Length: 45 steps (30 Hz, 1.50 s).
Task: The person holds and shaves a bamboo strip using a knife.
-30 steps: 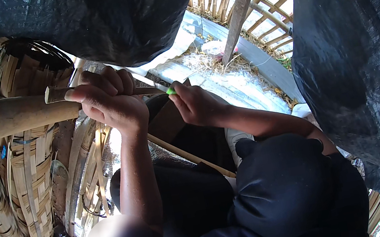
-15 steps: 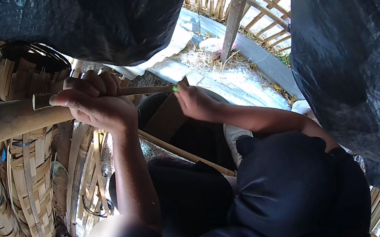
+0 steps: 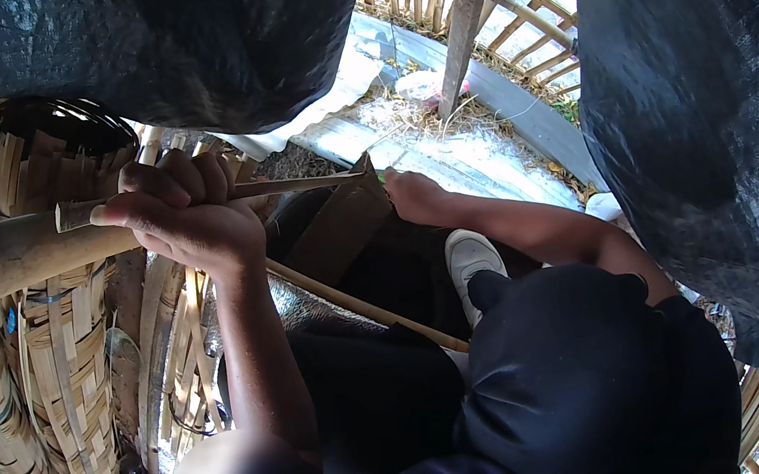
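Note:
My left hand (image 3: 191, 204) is closed around a thin pale bamboo stick (image 3: 289, 185), thumb toward its blunt left end, above a thick bamboo pole (image 3: 7, 252). The stick runs rightward from my fist to the upper corner of a flat brown board (image 3: 338, 229), where its far end is hard to make out. Just past that corner my right hand (image 3: 417, 200) is closed. A small bright green bit shows at its fingers; the rest of what it holds is hidden.
Tall woven bamboo baskets (image 3: 67, 394) crowd the left side. Black plastic sheeting (image 3: 706, 129) hangs at the right and overhead. A slanting wooden post (image 3: 470, 28) stands before a bamboo fence (image 3: 522, 9). A white shoe (image 3: 473, 261) is below my right forearm.
My right hand has moved a little right and down, away from the left hand, to beyond the board's corner. My left hand keeps its grip and has shifted slightly left.

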{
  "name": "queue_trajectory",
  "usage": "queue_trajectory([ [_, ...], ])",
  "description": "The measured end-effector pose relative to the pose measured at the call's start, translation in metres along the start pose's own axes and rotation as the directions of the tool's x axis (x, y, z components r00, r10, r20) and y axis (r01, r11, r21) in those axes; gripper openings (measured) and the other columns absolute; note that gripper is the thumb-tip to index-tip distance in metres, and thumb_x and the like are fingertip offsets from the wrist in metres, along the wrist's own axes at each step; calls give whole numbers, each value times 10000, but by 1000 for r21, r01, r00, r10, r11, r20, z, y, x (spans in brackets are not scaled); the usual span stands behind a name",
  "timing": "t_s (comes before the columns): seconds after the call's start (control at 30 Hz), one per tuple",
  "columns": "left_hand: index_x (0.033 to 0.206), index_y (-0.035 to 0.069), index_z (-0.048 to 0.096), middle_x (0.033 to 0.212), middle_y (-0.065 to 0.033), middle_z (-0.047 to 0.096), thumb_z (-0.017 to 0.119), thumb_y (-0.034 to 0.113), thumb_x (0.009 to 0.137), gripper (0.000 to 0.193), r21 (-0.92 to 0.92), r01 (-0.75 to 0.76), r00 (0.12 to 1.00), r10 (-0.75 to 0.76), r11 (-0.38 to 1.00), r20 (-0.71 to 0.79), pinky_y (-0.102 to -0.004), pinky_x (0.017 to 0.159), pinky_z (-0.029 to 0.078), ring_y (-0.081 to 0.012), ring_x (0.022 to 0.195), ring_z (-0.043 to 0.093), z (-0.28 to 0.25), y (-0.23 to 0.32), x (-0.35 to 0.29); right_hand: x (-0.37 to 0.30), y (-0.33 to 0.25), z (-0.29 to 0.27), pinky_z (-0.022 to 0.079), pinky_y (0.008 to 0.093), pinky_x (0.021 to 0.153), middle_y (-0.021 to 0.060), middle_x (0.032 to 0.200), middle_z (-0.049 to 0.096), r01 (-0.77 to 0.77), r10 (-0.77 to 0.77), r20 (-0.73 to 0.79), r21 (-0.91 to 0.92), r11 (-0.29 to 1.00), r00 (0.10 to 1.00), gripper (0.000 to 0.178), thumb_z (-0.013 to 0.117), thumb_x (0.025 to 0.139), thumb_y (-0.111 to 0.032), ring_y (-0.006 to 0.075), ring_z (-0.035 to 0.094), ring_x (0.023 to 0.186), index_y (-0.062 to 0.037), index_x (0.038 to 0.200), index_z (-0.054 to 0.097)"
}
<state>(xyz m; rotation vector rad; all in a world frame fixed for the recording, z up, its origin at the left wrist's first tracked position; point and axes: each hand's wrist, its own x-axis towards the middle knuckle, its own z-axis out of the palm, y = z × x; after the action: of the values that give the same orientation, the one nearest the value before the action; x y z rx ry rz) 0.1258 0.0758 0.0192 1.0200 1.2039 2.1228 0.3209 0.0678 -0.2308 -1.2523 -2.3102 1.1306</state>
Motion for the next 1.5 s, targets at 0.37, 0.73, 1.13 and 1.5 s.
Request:
queue_trajectory([
  [0.37, 615, 167, 298, 498, 56, 205, 268, 644, 925, 570, -27, 26, 998, -27, 999, -54, -235, 379, 127, -59, 423, 117, -7, -6, 9, 1, 16, 25, 456, 469, 518, 257, 667, 573, -97, 97, 4, 22, 995, 995, 173, 442, 912, -87, 419, 599, 599, 70, 979, 473],
  [0.73, 605, 183, 285, 504, 59, 192, 271, 652, 921, 567, -94, 58, 998, -60, 994, -25, -248, 401, 121, -60, 434, 130, -15, -4, 12, -1, -39, -5, 421, 465, 523, 244, 632, 554, 126, -114, -56, 291, 948, 992, 176, 499, 922, -106, 427, 590, 625, 60, 903, 445],
  [1.13, 609, 166, 306, 491, 61, 195, 310, 653, 914, 575, -174, 74, 994, -57, 982, 97, -240, 378, 123, -54, 414, 114, -12, -3, 6, 11, -78, -35, 406, 468, 499, 228, 580, 527, 349, -286, -227, 316, 882, 931, 125, 487, 922, -84, 433, 562, 564, 29, 884, 453],
  [1.5, 606, 168, 298, 492, 60, 199, 286, 651, 919, 575, -166, 63, 995, -50, 984, 83, -239, 382, 120, -59, 425, 126, -19, -4, 11, 5, -101, -32, 442, 489, 465, 227, 558, 543, 202, -188, -75, 307, 930, 979, 148, 508, 878, -67, 399, 601, 540, 55, 915, 431],
])
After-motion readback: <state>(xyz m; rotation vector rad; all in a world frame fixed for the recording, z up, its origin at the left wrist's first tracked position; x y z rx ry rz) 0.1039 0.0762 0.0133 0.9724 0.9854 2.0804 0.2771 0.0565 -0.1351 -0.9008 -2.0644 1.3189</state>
